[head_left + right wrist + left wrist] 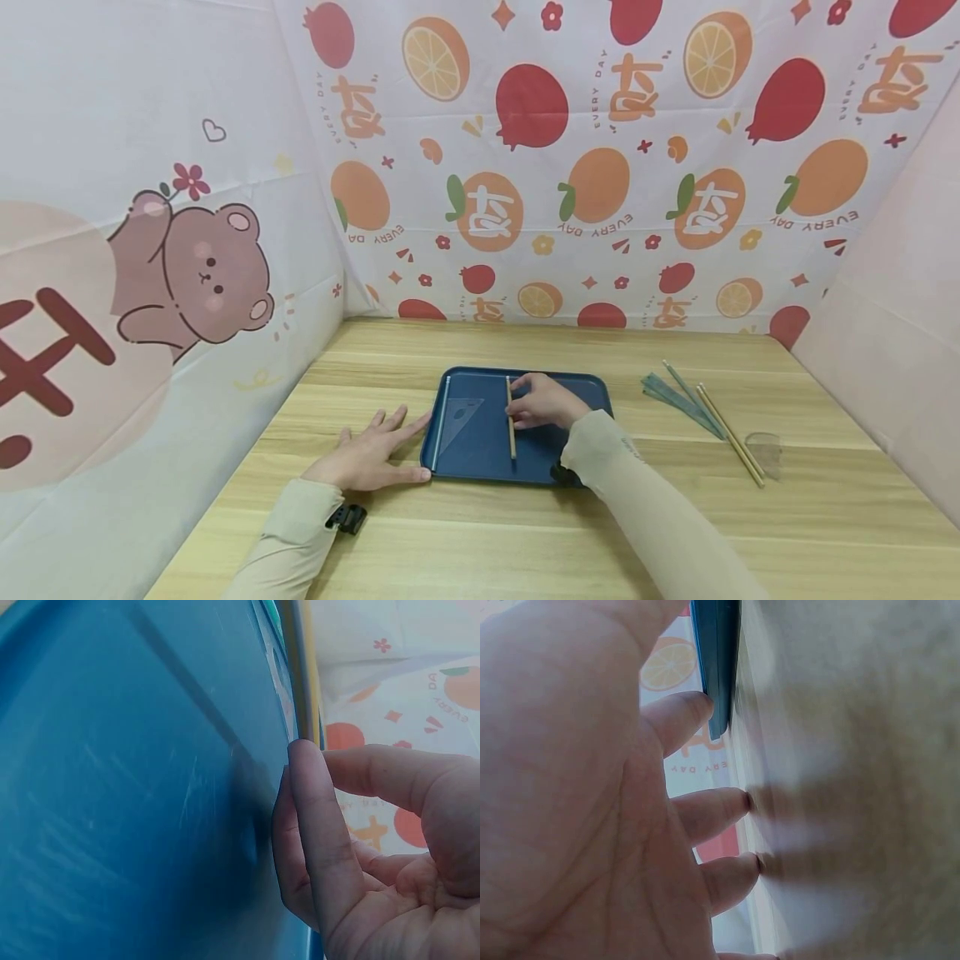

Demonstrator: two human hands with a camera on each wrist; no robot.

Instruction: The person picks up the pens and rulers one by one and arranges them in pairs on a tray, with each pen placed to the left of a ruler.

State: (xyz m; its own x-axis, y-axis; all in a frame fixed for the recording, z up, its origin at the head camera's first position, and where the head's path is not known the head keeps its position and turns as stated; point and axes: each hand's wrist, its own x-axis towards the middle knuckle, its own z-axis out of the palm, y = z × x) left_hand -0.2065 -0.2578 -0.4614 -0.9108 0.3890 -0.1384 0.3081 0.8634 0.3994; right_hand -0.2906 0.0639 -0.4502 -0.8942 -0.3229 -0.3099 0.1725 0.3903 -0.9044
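My right hand (546, 402) pinches a yellow pencil (512, 433) over the blue tray (525, 472). In the right wrist view the pencil (301, 667) stands between thumb and fingers, and its shadow falls on the tray floor. My left hand (367, 457) lies spread at the tray's left edge, thumb and index finger touching the rim. From the left wrist its fingertips (739, 801) meet the table beside the tray (718, 667). Inside the tray, a clear set square (457, 423) and a pale, thin pencil-like stick (442, 425) lie along the left side.
Right of the tray lie yellow pencils (731, 435), a green pencil (686, 387), a greenish translucent strip (678, 402) and a clear protractor-like piece (765, 454). Patterned cloth (532, 200) hangs behind the wooden table (450, 542), with more cloth at both sides.
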